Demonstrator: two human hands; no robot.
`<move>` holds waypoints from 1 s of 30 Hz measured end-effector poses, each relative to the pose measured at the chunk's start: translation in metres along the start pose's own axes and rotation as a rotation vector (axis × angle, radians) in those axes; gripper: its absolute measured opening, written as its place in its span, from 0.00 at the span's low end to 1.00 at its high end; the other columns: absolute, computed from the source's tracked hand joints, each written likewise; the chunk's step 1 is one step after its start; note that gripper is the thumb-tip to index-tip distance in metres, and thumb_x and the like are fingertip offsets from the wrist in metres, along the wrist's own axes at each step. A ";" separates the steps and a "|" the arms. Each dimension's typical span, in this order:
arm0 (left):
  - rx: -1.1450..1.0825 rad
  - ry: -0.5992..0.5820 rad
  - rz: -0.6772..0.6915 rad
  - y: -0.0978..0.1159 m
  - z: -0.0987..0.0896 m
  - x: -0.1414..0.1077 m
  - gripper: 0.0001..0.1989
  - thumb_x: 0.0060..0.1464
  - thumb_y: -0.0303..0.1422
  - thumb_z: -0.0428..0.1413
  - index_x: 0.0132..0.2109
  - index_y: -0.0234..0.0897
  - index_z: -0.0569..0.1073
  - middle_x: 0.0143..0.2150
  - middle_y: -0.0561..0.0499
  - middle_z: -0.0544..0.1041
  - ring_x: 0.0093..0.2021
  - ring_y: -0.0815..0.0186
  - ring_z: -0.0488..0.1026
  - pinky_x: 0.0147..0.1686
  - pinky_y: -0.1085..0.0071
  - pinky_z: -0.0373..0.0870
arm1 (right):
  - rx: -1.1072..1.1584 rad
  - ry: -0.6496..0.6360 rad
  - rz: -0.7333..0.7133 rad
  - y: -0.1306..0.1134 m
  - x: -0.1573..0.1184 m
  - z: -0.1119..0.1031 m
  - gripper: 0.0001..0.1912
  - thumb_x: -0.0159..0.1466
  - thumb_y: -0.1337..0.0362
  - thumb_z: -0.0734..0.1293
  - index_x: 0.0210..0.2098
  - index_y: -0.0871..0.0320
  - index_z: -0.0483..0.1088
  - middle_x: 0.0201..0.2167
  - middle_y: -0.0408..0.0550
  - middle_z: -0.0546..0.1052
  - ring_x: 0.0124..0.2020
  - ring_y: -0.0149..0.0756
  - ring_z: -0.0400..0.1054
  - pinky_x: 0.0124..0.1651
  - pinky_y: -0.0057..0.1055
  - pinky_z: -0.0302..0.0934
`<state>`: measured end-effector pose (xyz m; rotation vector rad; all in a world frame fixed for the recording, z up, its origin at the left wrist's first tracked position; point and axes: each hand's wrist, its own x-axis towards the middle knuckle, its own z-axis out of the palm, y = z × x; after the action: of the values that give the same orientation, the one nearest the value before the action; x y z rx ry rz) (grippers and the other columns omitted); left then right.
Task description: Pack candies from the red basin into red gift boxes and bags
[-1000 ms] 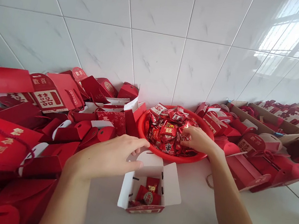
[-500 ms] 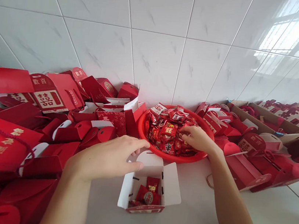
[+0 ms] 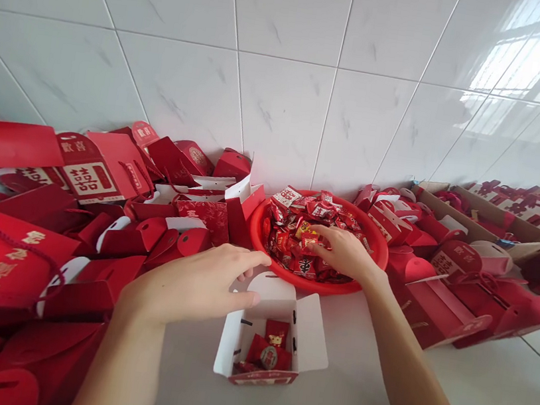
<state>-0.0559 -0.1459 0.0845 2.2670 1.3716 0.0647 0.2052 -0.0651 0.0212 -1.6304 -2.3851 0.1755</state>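
An open white-lined box (image 3: 314, 336) stands on the table with several red wrapped candies (image 3: 269, 355) inside. Behind it a round red basin (image 3: 382, 245) is filled with wrapped candies. My right hand (image 3: 344, 250) reaches into the basin, its thumb and fingertips closed on a red wrapped candy (image 3: 309, 240). My left hand (image 3: 209, 281) hovers just left of and above the box's back flap, fingers apart and holding nothing, its fingertips near the basin's front rim.
Red gift boxes (image 3: 5, 259) are heaped along the left side. More red boxes (image 3: 446, 308) lie right of the basin, beside a cardboard carton (image 3: 477, 228). A white tiled wall (image 3: 285, 97) rises behind. Grey tabletop (image 3: 347, 401) shows in front.
My right hand has moved left across the candies and its fingers have closed on one near the basin's middle. My left hand and the open box have stayed in place.
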 end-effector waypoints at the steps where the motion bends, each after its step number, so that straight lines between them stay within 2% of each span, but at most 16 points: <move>1: -0.005 0.000 0.001 -0.001 0.000 0.000 0.19 0.57 0.42 0.55 0.54 0.45 0.75 0.46 0.48 0.79 0.46 0.58 0.76 0.43 0.68 0.69 | -0.021 -0.021 -0.015 -0.004 0.000 0.002 0.23 0.72 0.55 0.62 0.62 0.55 0.69 0.56 0.56 0.78 0.55 0.51 0.72 0.52 0.37 0.63; 4: -0.011 -0.018 0.006 -0.006 0.003 0.004 0.20 0.57 0.41 0.55 0.56 0.45 0.74 0.47 0.48 0.79 0.47 0.57 0.76 0.44 0.67 0.69 | -0.084 -0.074 -0.041 -0.011 0.000 0.006 0.20 0.70 0.56 0.64 0.60 0.52 0.72 0.53 0.57 0.78 0.53 0.50 0.73 0.48 0.35 0.63; 6: -0.007 -0.041 0.013 -0.008 0.006 0.008 0.22 0.56 0.39 0.55 0.58 0.46 0.73 0.49 0.48 0.78 0.48 0.57 0.75 0.45 0.67 0.70 | -0.077 -0.075 -0.050 -0.011 0.001 0.007 0.19 0.67 0.62 0.67 0.58 0.52 0.73 0.50 0.56 0.78 0.50 0.49 0.74 0.47 0.33 0.63; 9: 0.022 -0.077 0.020 -0.007 0.011 0.014 0.26 0.53 0.33 0.55 0.60 0.46 0.71 0.52 0.47 0.77 0.50 0.56 0.75 0.45 0.67 0.70 | 0.033 -0.019 -0.083 -0.009 0.002 0.008 0.17 0.63 0.73 0.66 0.49 0.55 0.77 0.47 0.53 0.77 0.43 0.43 0.74 0.45 0.31 0.62; 12: 0.056 -0.103 0.060 -0.001 0.014 0.016 0.30 0.51 0.26 0.54 0.61 0.47 0.70 0.53 0.47 0.76 0.50 0.57 0.75 0.46 0.68 0.70 | 0.175 0.067 -0.147 -0.006 0.001 0.005 0.16 0.60 0.77 0.64 0.40 0.56 0.79 0.41 0.50 0.76 0.38 0.38 0.72 0.44 0.30 0.62; 16: 0.062 -0.136 0.173 0.008 0.019 0.011 0.32 0.50 0.22 0.52 0.61 0.49 0.70 0.53 0.48 0.75 0.52 0.58 0.74 0.51 0.66 0.69 | 0.340 0.130 -0.226 -0.003 -0.006 -0.009 0.16 0.58 0.78 0.63 0.37 0.56 0.80 0.40 0.48 0.77 0.39 0.37 0.72 0.43 0.30 0.63; 20: 0.039 -0.143 0.224 0.010 0.020 0.007 0.32 0.49 0.21 0.52 0.61 0.48 0.70 0.52 0.47 0.74 0.54 0.57 0.73 0.53 0.66 0.68 | 0.407 0.161 -0.241 0.003 -0.014 -0.024 0.15 0.57 0.76 0.63 0.36 0.57 0.79 0.38 0.48 0.79 0.40 0.39 0.72 0.43 0.32 0.65; 26: 0.035 -0.131 0.184 0.009 0.013 0.011 0.31 0.48 0.20 0.52 0.59 0.46 0.72 0.53 0.47 0.75 0.51 0.58 0.74 0.46 0.69 0.69 | 0.434 0.117 -0.155 0.014 -0.014 -0.028 0.16 0.57 0.75 0.63 0.39 0.57 0.80 0.40 0.48 0.81 0.42 0.40 0.74 0.45 0.32 0.67; 30: 0.031 -0.147 0.147 0.011 0.011 0.011 0.32 0.49 0.20 0.51 0.60 0.47 0.72 0.53 0.49 0.76 0.50 0.60 0.74 0.41 0.72 0.69 | 0.307 0.058 -0.117 0.017 -0.014 -0.028 0.13 0.58 0.74 0.65 0.37 0.57 0.80 0.38 0.48 0.82 0.39 0.40 0.75 0.44 0.32 0.66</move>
<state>-0.0383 -0.1452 0.0772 2.3447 1.1377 -0.0739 0.2325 -0.0733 0.0425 -1.3352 -2.2681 0.4424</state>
